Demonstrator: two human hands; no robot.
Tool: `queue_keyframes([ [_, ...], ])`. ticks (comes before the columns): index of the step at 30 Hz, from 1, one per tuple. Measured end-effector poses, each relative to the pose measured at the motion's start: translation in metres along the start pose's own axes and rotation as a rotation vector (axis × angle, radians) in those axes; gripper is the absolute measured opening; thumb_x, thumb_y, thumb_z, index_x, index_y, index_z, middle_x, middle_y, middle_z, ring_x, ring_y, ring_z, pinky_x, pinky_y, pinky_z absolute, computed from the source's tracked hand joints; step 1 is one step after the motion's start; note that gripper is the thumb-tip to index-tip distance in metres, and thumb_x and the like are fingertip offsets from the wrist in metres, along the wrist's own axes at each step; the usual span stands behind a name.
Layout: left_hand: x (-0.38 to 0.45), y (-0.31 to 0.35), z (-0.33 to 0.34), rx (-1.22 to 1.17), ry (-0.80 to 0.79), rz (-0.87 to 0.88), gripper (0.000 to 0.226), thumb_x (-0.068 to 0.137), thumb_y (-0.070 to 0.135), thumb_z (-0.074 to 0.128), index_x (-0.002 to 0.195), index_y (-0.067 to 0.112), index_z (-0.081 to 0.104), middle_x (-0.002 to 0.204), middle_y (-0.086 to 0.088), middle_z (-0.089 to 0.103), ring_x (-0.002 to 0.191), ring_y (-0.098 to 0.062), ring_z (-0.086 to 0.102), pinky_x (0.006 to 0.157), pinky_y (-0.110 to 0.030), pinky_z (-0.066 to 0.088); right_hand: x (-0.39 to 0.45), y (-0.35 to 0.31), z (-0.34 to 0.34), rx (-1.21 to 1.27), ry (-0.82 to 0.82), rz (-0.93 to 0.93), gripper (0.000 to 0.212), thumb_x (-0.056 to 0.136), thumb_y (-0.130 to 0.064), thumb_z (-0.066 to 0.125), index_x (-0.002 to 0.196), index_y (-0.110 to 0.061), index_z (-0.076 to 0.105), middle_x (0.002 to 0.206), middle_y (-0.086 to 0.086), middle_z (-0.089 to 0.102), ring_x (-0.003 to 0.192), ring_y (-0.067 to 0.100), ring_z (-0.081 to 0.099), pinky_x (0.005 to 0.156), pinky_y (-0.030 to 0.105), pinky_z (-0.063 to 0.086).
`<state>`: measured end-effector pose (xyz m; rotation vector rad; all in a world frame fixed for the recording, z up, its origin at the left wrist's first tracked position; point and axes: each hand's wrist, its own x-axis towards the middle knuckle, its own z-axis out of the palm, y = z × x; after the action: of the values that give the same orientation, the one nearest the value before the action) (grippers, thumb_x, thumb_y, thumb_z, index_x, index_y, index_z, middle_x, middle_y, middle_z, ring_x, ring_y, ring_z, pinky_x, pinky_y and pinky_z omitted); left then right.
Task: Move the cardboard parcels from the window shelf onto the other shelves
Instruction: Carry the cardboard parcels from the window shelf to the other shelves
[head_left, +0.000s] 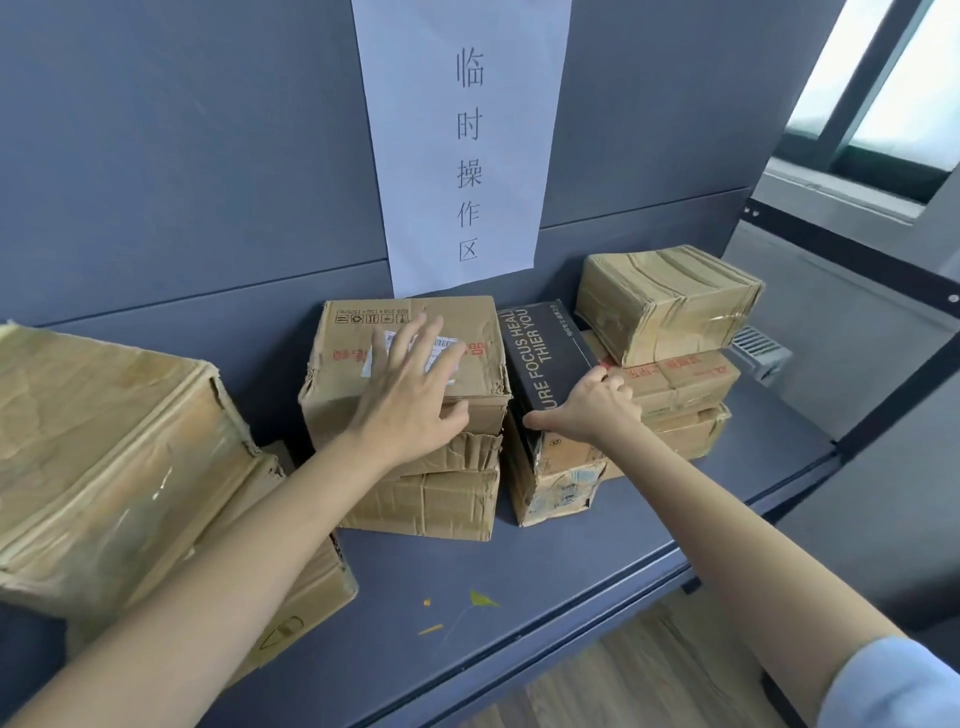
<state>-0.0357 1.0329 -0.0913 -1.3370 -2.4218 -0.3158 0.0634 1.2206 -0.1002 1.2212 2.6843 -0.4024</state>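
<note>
Cardboard parcels (405, 415) crowd the grey shelf (519, 561) in stacks beside the window, most left to move, I judge. My left hand (410, 395) lies flat, fingers spread, on one; my right hand (592, 405) grips the black box (545, 358).

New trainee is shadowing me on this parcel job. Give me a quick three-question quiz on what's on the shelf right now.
1. True or false: the left hand lies flat with straight fingers on a labelled cardboard parcel.
2. What does the right hand grip? A) black box B) white paper sign C) taped parcel
3. Fill in: the taped parcel sits on top of a ____ of parcels.

Key: 1 true; 2 A; 3 stack.
</note>
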Motion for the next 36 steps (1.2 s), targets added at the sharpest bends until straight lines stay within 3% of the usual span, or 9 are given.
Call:
queue_keyframes([
  [3,-0.002,0.018,0.006,-0.005,0.062,0.048,0.054,0.074,0.034,0.04,0.114,0.006,0.062,0.132,-0.019,0.052,0.127,-0.033,0.036,0.102,-0.066,0.031,0.007,0.011,-0.003,0.029,0.019,-0.033,0.126,0.064,-0.07,0.067,0.147,0.002,0.006,0.147,0.024,0.025,0.135,0.038,0.028,0.106,0.046,0.031],
  [11,-0.005,0.08,0.029,0.015,0.268,0.145,0.028,0.074,0.01,0.052,0.097,0.002,0.067,0.119,-0.019,0.061,0.119,-0.031,0.044,0.1,-0.055,0.04,0.003,0.07,-0.036,0.232,0.046,-0.188,0.113,0.049,-0.071,0.067,0.131,0.0,0.036,0.128,0.019,0.048,0.12,0.037,0.043,0.098,0.046,0.041],
  [15,-0.009,0.115,0.052,-0.043,0.285,0.188,0.018,0.074,0.002,0.051,0.08,0.001,0.068,0.09,-0.013,0.066,0.089,-0.029,0.057,0.079,-0.041,0.05,-0.002,0.109,-0.059,0.308,0.081,-0.258,0.108,0.04,-0.074,0.063,0.122,-0.006,0.042,0.121,0.014,0.052,0.112,0.034,0.048,0.093,0.048,0.046],
  [18,-0.009,0.139,0.073,-0.096,0.095,-0.026,0.018,0.075,0.009,0.049,0.082,0.003,0.064,0.082,-0.01,0.064,0.077,-0.029,0.058,0.068,-0.04,0.053,0.0,0.137,-0.07,0.291,0.189,-0.311,0.105,0.047,-0.072,0.068,0.125,-0.007,0.04,0.125,0.015,0.049,0.115,0.035,0.045,0.096,0.047,0.041],
  [21,0.003,0.158,0.096,-0.077,-0.305,-0.458,0.043,0.087,0.031,0.055,0.123,0.009,0.047,0.127,-0.012,0.048,0.118,-0.031,0.043,0.1,-0.041,0.038,0.005,0.16,-0.07,0.246,0.299,-0.42,0.104,0.056,-0.065,0.075,0.134,-0.01,0.034,0.131,0.013,0.045,0.12,0.034,0.042,0.099,0.046,0.035],
  [23,0.015,0.167,0.11,-0.148,-0.445,-0.682,0.064,0.085,0.046,0.056,0.134,0.013,0.033,0.141,-0.013,0.031,0.129,-0.033,0.029,0.105,-0.042,0.03,0.006,0.171,-0.063,0.225,0.297,-0.46,0.108,0.055,-0.064,0.073,0.138,-0.01,0.031,0.133,0.012,0.044,0.12,0.033,0.041,0.1,0.046,0.033],
  [27,0.037,0.179,0.132,-0.198,-0.503,-0.866,0.087,0.077,0.062,0.057,0.141,0.013,0.022,0.152,-0.022,0.01,0.133,-0.038,0.021,0.105,-0.047,0.027,0.005,0.185,-0.041,0.216,0.256,-0.467,0.127,0.043,-0.08,0.05,0.144,-0.006,0.024,0.138,0.011,0.04,0.125,0.031,0.037,0.103,0.043,0.03],
  [31,0.052,0.185,0.147,-0.122,-0.597,-0.947,0.117,0.066,0.081,0.05,0.148,0.014,-0.001,0.151,-0.029,-0.006,0.138,-0.042,0.01,0.107,-0.055,0.022,0.003,0.2,-0.022,0.252,0.224,-0.466,0.126,0.048,-0.073,0.06,0.145,-0.003,0.02,0.143,0.011,0.036,0.13,0.029,0.034,0.107,0.039,0.025],
  [36,0.06,0.189,0.152,-0.126,-0.609,-1.007,0.121,0.067,0.084,0.045,0.147,0.012,-0.009,0.149,-0.03,-0.002,0.131,-0.042,0.019,0.103,-0.053,0.025,-0.007,0.22,-0.008,0.282,0.244,-0.413,0.13,0.044,-0.078,0.053,0.146,-0.005,0.019,0.148,0.009,0.031,0.135,0.027,0.028,0.112,0.038,0.021],
])
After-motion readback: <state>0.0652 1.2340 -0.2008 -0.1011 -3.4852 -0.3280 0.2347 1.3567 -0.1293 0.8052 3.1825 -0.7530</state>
